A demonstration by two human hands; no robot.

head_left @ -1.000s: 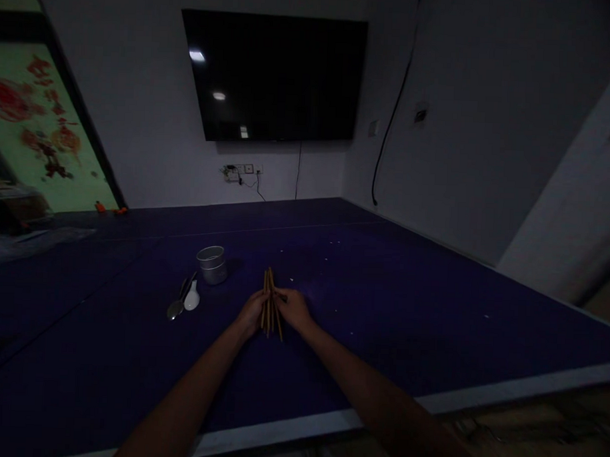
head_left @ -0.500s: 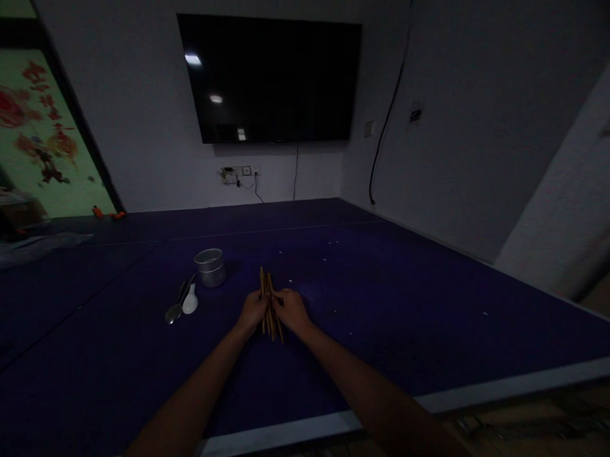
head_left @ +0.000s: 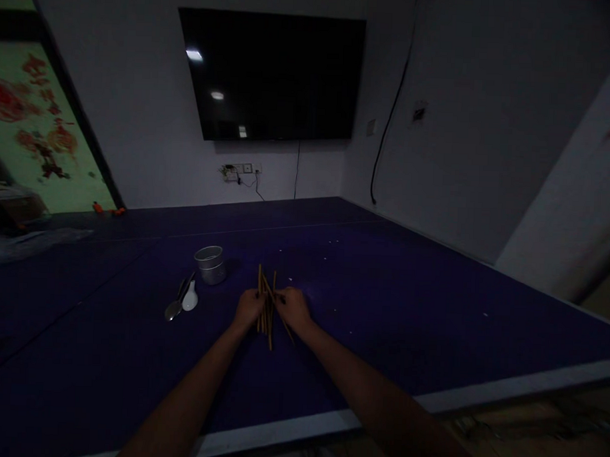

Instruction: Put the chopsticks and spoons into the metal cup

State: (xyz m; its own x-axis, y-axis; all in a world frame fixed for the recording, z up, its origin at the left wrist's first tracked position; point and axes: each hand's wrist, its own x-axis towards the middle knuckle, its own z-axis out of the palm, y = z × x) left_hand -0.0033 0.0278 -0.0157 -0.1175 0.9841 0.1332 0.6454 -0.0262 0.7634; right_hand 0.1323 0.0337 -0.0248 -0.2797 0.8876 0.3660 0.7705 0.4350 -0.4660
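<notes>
Several yellowish-brown chopsticks (head_left: 266, 318) stand close together between my two hands, over the dark blue-purple tabletop. My left hand (head_left: 249, 309) is closed round the left side of the bunch. My right hand (head_left: 293, 308) pinches at its right side, where a few chopsticks lean apart and cross the others. The fingertips are partly hidden. To the left stands an upright silvery metal cup (head_left: 212, 268). In front of it lie a white soup spoon (head_left: 190, 300) and a metal spoon (head_left: 173, 310) with a dark handle, side by side.
Small white scraps (head_left: 325, 258) dot the table (head_left: 407, 292). Clear plastic wrap (head_left: 39, 241) and orange items (head_left: 105, 209) lie at the far left. A television (head_left: 275, 77) hangs on the back wall above sockets, and a black cable (head_left: 389, 121) hangs at right.
The chopsticks have spread: one now slants out to the lower right and the tops fan apart. My left hand has shifted slightly left. The cup and spoons stay put.
</notes>
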